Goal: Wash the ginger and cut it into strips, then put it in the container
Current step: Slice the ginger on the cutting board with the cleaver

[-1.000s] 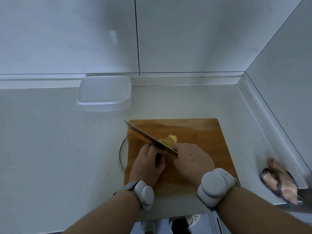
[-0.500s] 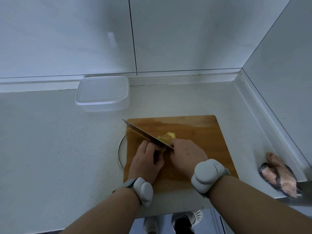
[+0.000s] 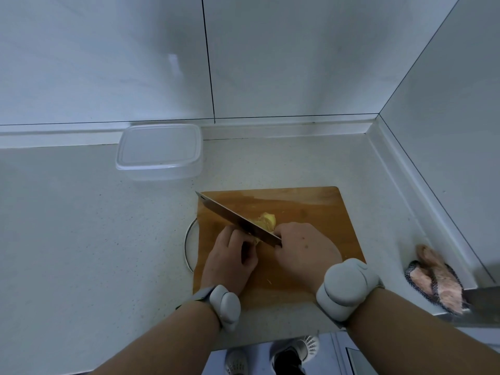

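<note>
Fingers (image 3: 238,240) over wooden board (image 3: 319,207) (speckled pale counter (image 3: 81,239), white-tiled corner (image 3: 378,115)).

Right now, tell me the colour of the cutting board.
Warm orange-brown wood, seen in the head view: cutting board.

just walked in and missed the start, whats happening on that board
A person is cutting ginger on a wooden cutting board. The right hand grips the knife, its blade lying across the ginger, while the left hand curls over the near part of the ginger to steady it. The clear container sits apart near the back wall, with no ginger visible in it.
</note>
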Demonstrator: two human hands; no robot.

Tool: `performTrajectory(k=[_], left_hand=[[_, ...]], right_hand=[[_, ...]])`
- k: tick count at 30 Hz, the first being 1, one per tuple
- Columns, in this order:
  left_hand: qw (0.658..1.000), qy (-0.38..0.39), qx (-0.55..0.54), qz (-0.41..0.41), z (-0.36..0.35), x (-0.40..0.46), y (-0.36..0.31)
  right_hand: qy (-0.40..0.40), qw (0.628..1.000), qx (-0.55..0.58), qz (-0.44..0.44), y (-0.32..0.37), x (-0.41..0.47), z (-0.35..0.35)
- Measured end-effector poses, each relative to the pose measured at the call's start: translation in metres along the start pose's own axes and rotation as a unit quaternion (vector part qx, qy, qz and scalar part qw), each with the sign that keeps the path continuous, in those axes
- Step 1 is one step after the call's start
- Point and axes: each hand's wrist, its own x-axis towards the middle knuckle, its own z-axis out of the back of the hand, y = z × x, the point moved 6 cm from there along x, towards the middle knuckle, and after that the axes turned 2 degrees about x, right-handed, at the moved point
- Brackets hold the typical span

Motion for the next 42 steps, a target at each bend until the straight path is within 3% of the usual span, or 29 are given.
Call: performTrajectory(k=[42], left_hand=[[1.0, -0.004, -0.005, 0.006, 0.001, 0.0, 0.001]], right_hand=[[0.01, 1.0, 0.014, 0.011, 0.001, -0.003, 0.004]])
